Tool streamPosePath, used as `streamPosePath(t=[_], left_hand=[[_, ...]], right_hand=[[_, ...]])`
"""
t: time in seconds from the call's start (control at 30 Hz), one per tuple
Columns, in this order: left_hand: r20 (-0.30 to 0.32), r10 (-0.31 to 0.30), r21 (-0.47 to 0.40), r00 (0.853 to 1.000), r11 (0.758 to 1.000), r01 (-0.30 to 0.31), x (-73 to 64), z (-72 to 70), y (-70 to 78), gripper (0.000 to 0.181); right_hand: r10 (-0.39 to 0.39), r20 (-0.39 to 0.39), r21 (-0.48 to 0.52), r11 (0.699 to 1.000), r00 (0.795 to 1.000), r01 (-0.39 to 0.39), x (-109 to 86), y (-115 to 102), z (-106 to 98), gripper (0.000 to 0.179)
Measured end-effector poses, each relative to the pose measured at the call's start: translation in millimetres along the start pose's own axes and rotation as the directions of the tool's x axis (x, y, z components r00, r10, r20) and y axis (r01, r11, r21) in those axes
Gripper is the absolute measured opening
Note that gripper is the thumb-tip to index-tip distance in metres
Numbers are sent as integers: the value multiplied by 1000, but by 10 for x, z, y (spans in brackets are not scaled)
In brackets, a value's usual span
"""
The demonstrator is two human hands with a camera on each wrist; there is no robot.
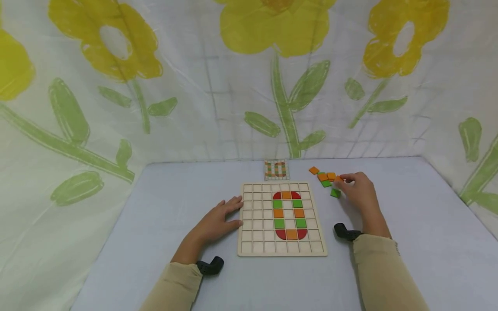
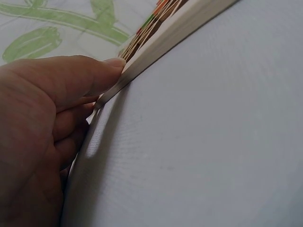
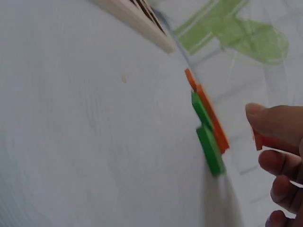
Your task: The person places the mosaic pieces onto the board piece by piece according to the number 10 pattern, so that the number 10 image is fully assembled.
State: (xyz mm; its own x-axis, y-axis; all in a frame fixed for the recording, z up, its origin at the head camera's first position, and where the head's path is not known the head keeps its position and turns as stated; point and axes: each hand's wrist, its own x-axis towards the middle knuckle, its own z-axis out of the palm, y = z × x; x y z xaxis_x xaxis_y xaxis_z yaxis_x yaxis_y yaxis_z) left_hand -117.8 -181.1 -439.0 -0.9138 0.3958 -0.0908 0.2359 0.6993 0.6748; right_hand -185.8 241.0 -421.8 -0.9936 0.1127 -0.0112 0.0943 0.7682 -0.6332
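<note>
My left hand (image 1: 218,222) rests at the left edge of a square wooden grid board (image 1: 253,248), its thumb (image 2: 106,75) and fingertips touching the rim. On the board's right half, red, green and orange tiles form an upright oval ring. Over at the right, my right hand (image 1: 359,192) pinches an orange square tile (image 3: 257,141) between thumb and fingers, held above the table. Right by it lies a small group of loose tiles, among them a green tile (image 1: 335,193) and an orange tile (image 1: 314,170).
Behind the board lies a small pattern card (image 1: 276,169) with a coloured design on a grid. A white table (image 1: 171,194) carries everything, and a cloth with painted yellow flowers (image 1: 249,95) hangs behind it. Each wrist wears a black camera (image 1: 346,233).
</note>
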Motion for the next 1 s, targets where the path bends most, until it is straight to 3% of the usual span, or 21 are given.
streamPosePath(t=[0.1,0.23,0.37,0.5,0.7,1.0], left_hand=[[1,8,2,1000,1000,-8,5,-8,-3,62],[8,25,12,1000,1000,-25,23,-11,-14,62],[20,35,7,999,999,-35,50,-5,-16,62],[21,22,14,1000,1000,-22,55,-6,-10,61],[14,21,7,1000,1000,-21,41,6,-32,61],[12,30,5,999,1000,-31,19,-20,-37,60]], right_hand=[[-138,15,-4,990,990,138,-9,-245,89,45],[-286,101,30,958,953,284,-100,-685,303,39],[-356,249,49,934,901,355,-222,-1128,598,34],[-349,367,-31,922,862,386,-289,-1521,906,31],[-308,401,-164,902,863,398,-278,-1814,1215,29],[-291,384,-251,881,876,402,-275,-1949,1346,27]])
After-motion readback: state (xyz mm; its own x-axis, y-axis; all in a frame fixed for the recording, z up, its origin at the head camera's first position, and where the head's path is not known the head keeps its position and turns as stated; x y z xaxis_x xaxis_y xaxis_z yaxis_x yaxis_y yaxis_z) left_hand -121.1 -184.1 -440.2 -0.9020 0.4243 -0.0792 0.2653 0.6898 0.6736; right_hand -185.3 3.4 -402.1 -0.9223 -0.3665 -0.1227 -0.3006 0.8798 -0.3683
